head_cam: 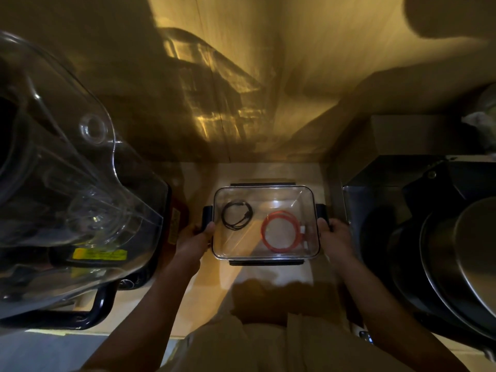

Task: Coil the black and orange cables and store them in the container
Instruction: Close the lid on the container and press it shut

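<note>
With my left hand [193,238] and right hand [336,237] gripping the container [308,253] by its side latches, I risk tilting it so the black cable [237,214] and orange cable [281,232] uncoil.

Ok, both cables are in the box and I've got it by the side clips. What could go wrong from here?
The box sits in a tight gap: moving it could knock the blender jug beside the left hand, or the pots beside the right hand. Tilting may slide the black cable into the orange cable.
</note>
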A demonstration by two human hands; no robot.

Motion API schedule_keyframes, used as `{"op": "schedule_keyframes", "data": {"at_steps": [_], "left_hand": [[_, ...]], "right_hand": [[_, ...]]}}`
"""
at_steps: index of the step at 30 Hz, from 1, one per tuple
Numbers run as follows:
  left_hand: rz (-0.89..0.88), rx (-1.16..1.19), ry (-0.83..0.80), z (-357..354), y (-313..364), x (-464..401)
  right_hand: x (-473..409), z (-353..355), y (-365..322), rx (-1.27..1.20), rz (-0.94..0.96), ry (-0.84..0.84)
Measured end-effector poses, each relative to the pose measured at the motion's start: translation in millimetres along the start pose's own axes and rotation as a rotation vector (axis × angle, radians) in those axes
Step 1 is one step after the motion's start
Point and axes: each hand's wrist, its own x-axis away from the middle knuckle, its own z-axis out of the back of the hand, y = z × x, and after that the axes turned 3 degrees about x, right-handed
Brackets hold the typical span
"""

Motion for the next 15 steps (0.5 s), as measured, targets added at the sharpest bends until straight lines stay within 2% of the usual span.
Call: {"op": "schedule_keyframes", "data": {"at_steps": [3, 6, 10, 13, 15], "left_hand": [[-0.042, -0.07, 0.04, -2, 5, -4], [-0.175, -0.243, 0.149, -9, 9, 1], [-0.405, -0.486, 0.267, -13, 6, 11], [-0.491, -0.519, 0.27, -14, 0, 19], [-0.524, -0.515, 0.267, -13, -5, 23]], "right_hand": [[-5, -1, 4, -0.01, 0.008, 0.011], [-4, -2, 1, -0.027, 0.057, 0.041], [9, 0, -6, 0.084, 0.221, 0.086], [23, 2, -12, 0.259, 0.403, 0.108], [31, 5, -14, 0.227, 0.446, 0.088]]}}
